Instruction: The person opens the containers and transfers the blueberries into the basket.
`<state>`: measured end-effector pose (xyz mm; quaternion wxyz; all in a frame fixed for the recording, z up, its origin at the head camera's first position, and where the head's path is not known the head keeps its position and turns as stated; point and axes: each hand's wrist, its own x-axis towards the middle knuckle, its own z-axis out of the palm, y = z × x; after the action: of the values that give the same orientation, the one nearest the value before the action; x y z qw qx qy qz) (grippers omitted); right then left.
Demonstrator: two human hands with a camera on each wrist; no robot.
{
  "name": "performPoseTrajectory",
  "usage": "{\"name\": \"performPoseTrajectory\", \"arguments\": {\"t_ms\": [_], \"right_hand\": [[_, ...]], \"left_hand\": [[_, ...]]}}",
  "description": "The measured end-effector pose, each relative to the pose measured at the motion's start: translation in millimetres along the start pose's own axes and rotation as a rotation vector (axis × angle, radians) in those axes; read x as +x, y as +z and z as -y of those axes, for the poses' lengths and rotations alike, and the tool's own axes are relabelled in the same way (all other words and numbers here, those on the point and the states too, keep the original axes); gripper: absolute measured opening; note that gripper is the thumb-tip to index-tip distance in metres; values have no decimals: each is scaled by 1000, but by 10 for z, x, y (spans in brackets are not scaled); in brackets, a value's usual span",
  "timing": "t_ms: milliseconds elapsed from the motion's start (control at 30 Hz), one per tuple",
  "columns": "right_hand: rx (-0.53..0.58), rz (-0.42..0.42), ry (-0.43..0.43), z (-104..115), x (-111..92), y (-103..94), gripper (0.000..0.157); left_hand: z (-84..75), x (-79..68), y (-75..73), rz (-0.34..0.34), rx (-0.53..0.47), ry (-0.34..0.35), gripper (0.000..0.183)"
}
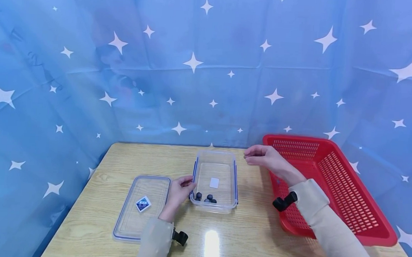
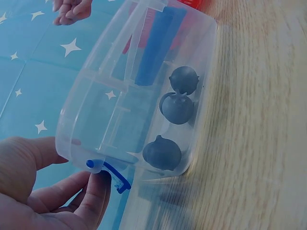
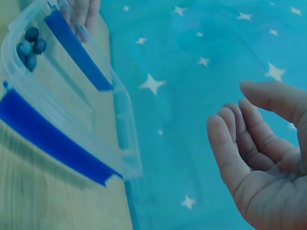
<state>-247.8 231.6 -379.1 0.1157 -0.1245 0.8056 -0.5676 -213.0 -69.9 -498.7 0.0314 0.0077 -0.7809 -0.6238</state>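
Note:
A clear plastic food container (image 1: pixel 219 206) with blue side latches stands on the table. Several blueberries (image 1: pixel 210 200) lie at its near end; in the right wrist view the blueberries (image 3: pixel 31 48) cluster in one corner. My left hand (image 1: pixel 180 190) holds the container's left side: in the left wrist view the left hand (image 2: pixel 57 187) has its thumb at the rim and its fingers beneath a blue latch. My right hand (image 1: pixel 268 160) hovers between the container and the red basket, its fingers loosely bent; nothing shows in the right hand (image 3: pixel 264 153) in its wrist view.
To the left lies the container's clear lid (image 1: pixel 125 224) with a blue rim and a diamond-shaped label (image 1: pixel 143 204). A large red plastic basket (image 1: pixel 330 183) stands on the right. Behind the wooden table (image 1: pixel 91 216) hangs a blue curtain (image 1: pixel 232 47) with white stars.

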Motion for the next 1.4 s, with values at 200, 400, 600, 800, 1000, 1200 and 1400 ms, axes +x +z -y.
{"name": "performPoseTrajectory", "arguments": {"t_ms": [200, 400, 600, 800, 1000, 1200, 1400], "right_hand": [[-3, 57, 4, 33, 74, 226, 33], [54, 117, -19, 19, 140, 486, 28], [75, 129, 8, -39, 189, 737, 29], [66, 82, 52, -91, 227, 958, 28], [36, 22, 142, -138, 279, 1162, 23], [-22, -25, 204, -206, 298, 1333, 19], [-87, -25, 232, -315, 327, 1419, 21]], "left_hand": [[-20, -8, 0, 0, 0, 2, 29], [-8, 0, -6, -1, 4, 12, 28], [1, 5, -4, 5, -14, 17, 27], [6, 5, -6, 7, -17, 23, 28], [-4, 9, -7, 6, -24, 11, 28], [-19, -1, -14, 9, -24, 14, 28], [-18, -8, -11, 8, -22, 6, 29]]}}
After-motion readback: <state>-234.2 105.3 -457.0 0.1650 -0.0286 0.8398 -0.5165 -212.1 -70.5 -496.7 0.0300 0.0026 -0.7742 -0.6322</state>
